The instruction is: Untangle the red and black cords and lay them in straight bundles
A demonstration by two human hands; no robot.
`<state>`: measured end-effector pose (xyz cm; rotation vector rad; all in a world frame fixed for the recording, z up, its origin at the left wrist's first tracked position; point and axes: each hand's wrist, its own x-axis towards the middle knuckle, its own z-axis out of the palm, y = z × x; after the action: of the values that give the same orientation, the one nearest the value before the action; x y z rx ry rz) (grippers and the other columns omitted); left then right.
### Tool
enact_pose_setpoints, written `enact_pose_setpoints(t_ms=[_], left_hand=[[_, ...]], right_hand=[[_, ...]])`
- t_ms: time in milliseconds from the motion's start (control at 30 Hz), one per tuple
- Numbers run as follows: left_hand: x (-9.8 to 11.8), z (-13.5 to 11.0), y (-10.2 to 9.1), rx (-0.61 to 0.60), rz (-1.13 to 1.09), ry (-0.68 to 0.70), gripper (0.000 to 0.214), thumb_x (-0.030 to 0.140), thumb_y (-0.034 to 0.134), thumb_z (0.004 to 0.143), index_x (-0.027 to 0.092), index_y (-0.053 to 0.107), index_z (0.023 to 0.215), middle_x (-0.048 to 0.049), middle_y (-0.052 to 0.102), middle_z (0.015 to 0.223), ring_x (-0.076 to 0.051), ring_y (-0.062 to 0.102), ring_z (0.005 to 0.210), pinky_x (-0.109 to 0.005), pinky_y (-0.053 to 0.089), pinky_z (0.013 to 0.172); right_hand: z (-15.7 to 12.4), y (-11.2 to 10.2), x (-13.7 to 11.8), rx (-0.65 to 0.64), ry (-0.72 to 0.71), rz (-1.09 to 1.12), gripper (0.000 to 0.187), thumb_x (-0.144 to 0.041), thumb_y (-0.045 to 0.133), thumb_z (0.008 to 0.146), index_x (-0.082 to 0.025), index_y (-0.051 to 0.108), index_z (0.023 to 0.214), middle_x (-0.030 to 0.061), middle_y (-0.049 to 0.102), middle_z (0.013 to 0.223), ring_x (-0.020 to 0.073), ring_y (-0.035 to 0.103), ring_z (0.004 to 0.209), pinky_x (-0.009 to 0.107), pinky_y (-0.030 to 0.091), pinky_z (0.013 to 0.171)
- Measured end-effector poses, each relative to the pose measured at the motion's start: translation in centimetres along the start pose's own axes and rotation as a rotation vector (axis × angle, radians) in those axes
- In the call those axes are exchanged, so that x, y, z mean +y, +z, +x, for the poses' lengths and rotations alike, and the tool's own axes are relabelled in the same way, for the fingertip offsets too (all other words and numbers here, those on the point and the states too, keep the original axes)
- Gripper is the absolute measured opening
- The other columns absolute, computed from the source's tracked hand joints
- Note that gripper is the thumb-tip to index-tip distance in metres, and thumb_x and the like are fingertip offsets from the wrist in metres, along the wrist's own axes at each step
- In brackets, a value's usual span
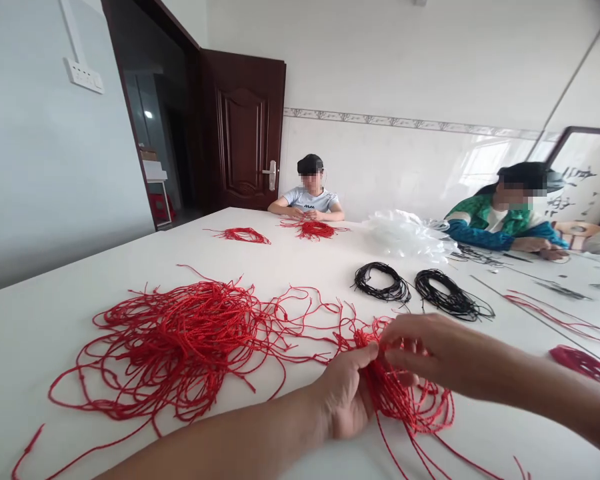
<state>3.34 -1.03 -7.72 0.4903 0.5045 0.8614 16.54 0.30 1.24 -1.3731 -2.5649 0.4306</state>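
Note:
A big tangled pile of red cords spreads over the white table in front of me. My left hand is closed around a bunch of red cords that hangs in loops below it. My right hand meets it from the right, fingertips pinched on the same bunch near the left thumb.
Two coils of black cord lie beyond my hands. Clear plastic bags sit further back. A person at the far end works on red cords; another person sits at right. More red bundles lie around.

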Motion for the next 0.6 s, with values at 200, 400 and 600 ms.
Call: enact_pose_setpoints(t_ms=[200, 400, 600], left_hand=[[0.2, -0.4, 0.1, -0.027, 0.022, 0.023, 0.016, 0.025, 0.046, 0.074, 0.014, 0.057, 0.070, -0.0013, 0.057, 0.058, -0.020, 0.061, 0.075, -0.032, 0.037, 0.081], [0.3, -0.6, -0.2, -0.042, 0.043, 0.005, 0.017, 0.015, 0.039, 0.071, 0.015, 0.055, 0.063, -0.0053, 0.061, 0.065, -0.021, 0.060, 0.076, -0.034, 0.037, 0.079], [0.2, 0.2, -0.8, -0.042, -0.025, -0.071, 0.021, 0.021, 0.034, 0.077, 0.014, 0.054, 0.074, -0.0082, 0.062, 0.069, -0.020, 0.061, 0.070, -0.035, 0.039, 0.078]], right_hand=[[9.0, 2.2, -4.0, -0.053, -0.074, -0.174, 0.025, -0.022, 0.043, 0.079, -0.016, 0.059, 0.062, 0.0059, 0.058, 0.061, 0.0158, 0.052, 0.059, 0.028, 0.036, 0.052], [16.5, 7.7, -6.8, -0.186, 0.016, -0.171, 0.022, -0.030, 0.048, 0.083, -0.012, 0.056, 0.093, 0.0051, 0.058, 0.089, 0.0127, 0.056, 0.074, 0.029, 0.047, 0.064], [18.9, 3.7, -6.5, 0.133, -0.040, 0.012, 0.011, -0.020, 0.050, 0.079, -0.010, 0.056, 0.079, 0.0041, 0.058, 0.072, 0.0115, 0.054, 0.063, 0.024, 0.043, 0.055]])
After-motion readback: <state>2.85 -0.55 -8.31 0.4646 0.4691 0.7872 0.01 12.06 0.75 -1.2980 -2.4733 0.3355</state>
